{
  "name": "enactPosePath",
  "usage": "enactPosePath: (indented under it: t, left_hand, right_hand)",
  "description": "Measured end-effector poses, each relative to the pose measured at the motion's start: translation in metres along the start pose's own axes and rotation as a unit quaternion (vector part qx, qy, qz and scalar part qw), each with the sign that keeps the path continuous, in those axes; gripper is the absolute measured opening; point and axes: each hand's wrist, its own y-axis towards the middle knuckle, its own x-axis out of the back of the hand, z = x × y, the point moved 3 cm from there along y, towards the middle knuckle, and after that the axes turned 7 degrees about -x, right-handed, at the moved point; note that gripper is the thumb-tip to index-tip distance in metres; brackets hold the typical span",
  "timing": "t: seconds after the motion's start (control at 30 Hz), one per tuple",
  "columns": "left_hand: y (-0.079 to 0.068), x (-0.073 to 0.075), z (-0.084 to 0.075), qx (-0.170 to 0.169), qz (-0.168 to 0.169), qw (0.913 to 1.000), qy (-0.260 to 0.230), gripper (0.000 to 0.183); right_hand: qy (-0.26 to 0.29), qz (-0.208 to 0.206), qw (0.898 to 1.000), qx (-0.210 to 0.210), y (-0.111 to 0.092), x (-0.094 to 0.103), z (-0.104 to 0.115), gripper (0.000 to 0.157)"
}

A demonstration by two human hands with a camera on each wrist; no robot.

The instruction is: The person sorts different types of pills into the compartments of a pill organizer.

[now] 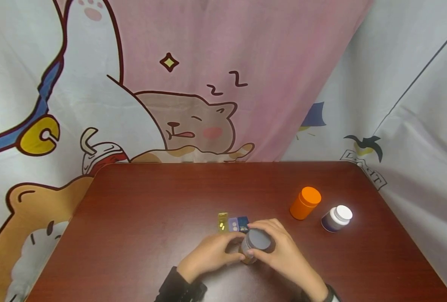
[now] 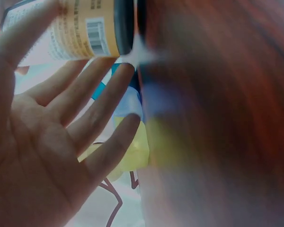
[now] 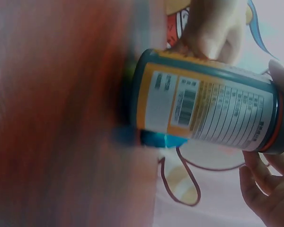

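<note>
A dark pill bottle (image 3: 203,104) with an orange-and-white printed label and barcode stands between my two hands, close at the table surface in the wrist views. Its grey lid (image 1: 258,238) faces up. My left hand (image 1: 211,253) holds the bottle's side between thumb and fingers, the other fingers stretched out in the left wrist view. From the other side, my right hand (image 1: 281,251) grips around the lid with thumb and fingers. Just beyond the bottle lie a yellow compartment (image 1: 222,222), a lilac compartment (image 1: 233,224) and a dark blue one (image 1: 242,223), with small pills in them.
To the right stand an orange bottle (image 1: 305,203) and a white bottle (image 1: 336,218) with a dark label. The brown table (image 1: 152,201) has its far edge against a cartoon-printed curtain (image 1: 276,63).
</note>
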Motion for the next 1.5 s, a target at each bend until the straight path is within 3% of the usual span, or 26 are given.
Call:
enactPosePath:
  t: [0.3, 0.7, 0.93, 1.23, 1.5]
  left_hand:
    - [0.001, 0.001, 0.003, -0.004, -0.006, 1.0, -0.002, 0.041]
    - [0.001, 0.003, 0.007, 0.008, -0.019, 0.9997, 0.016, 0.036]
    - [-0.001, 0.003, 0.007, 0.004, -0.015, 0.9998, 0.015, 0.034]
    - [-0.003, 0.01, 0.001, 0.013, -0.02, 0.9996, 0.013, 0.033]
    - [-0.005, 0.019, 0.008, 0.039, -0.045, 0.998, 0.019, 0.016]
  right_hand:
    - [-0.031, -0.087, 0.995, -0.043, 0.019, 0.019, -0.021, 0.058]
    - [-0.079, -0.177, 0.97, -0.149, 0.061, 0.022, -0.033, 0.065]
    - [-0.076, -0.184, 0.964, -0.178, 0.073, 0.016, -0.041, 0.063]
    - [-0.084, -0.192, 0.963, -0.168, 0.074, 0.012, -0.048, 0.062]
    - [-0.108, -0.176, 0.965, -0.163, 0.074, 0.011, -0.048, 0.06]
